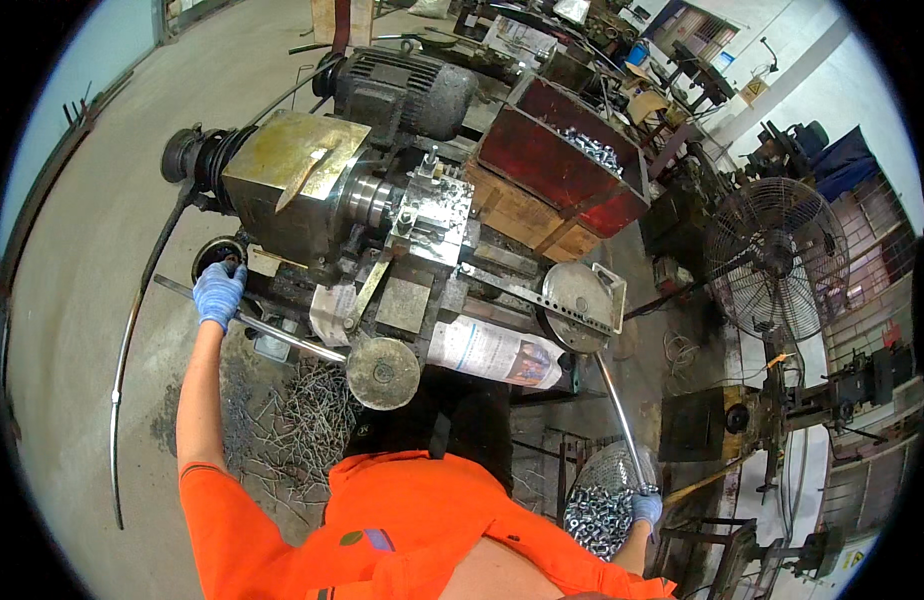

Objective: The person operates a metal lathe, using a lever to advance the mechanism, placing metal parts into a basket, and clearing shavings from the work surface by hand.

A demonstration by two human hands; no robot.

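The left blue-gloved hand (pixel 220 292) reaches into a round, dark metal cup (pixel 199 263), the right blue-gloved hand (pixel 646 508) beside small silvery metal pieces (pixel 595 522) in a round mesh basket (pixel 606 464); I cannot tell what either pinches. Pieces seem light, rigid, perhaps oily: grip opposite sides.
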